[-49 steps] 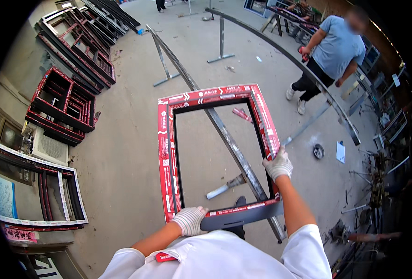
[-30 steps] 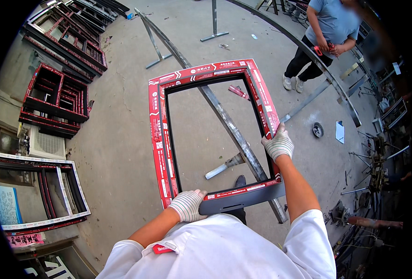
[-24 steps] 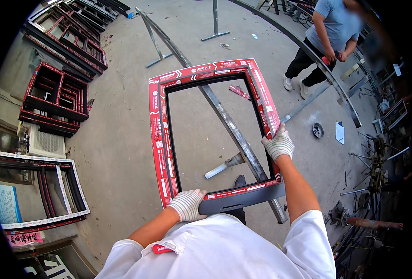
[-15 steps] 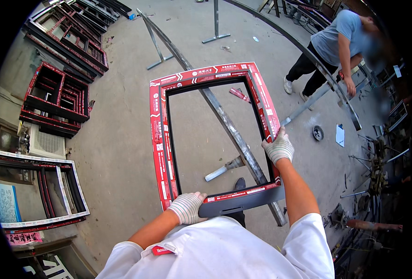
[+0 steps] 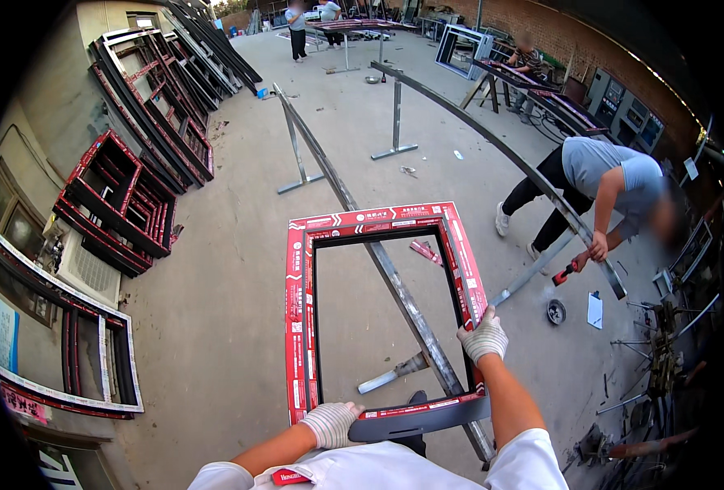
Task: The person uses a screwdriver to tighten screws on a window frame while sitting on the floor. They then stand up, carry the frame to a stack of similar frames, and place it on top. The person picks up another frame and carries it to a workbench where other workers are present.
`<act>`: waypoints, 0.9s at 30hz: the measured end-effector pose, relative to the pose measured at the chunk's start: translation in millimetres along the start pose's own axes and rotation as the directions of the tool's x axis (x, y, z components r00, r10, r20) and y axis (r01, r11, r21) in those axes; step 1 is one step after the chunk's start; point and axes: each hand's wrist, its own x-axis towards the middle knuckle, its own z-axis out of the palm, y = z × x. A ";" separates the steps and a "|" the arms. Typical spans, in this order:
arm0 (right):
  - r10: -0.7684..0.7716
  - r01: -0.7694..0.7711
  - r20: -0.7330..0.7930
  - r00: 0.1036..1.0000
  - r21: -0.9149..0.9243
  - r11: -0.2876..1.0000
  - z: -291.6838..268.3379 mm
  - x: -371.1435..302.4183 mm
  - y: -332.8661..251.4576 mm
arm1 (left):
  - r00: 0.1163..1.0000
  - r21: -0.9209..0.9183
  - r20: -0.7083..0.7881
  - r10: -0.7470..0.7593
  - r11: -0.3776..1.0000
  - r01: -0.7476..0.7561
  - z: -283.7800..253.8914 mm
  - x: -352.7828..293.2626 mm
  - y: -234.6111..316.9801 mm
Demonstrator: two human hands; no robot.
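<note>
A rectangular window frame, dark grey with red and white protective film, lies before me across a long metal rail. My left hand, in a striped work glove, is closed on its near left corner. Gripping the right side bar close to the near corner is my right hand, gloved the same way. Through the frame's opening show the rail, a metal stand foot and a red strip of film on the floor. The fingers of both hands are partly hidden behind the frame.
More film-wrapped frames lean along the left wall. At the right a person in a grey shirt bends by a curved metal rail, holding a red tool. A round dish and a white sheet lie on the floor.
The view has tipped up, showing more of the far workshop, so the window frame appears lower. Both hands keep their hold. The person at the right now shows a red tool near the floor.
</note>
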 end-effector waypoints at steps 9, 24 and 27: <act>0.008 -0.008 0.008 1.000 0.001 1.000 2.1 0.8 1.2 | 0.991 -0.036 -0.132 0.023 0.999 -0.028 -8.0 -10.8 5.2; -0.014 0.005 0.102 0.995 0.091 0.996 1.0 9.1 11.6 | 0.325 -0.210 -0.865 -0.383 0.864 0.458 -22.9 23.0 -69.1; 0.000 -0.012 0.114 0.993 0.098 0.995 -1.8 8.4 17.6 | 0.250 -0.395 -0.778 -0.576 0.758 0.519 -41.4 39.1 -71.9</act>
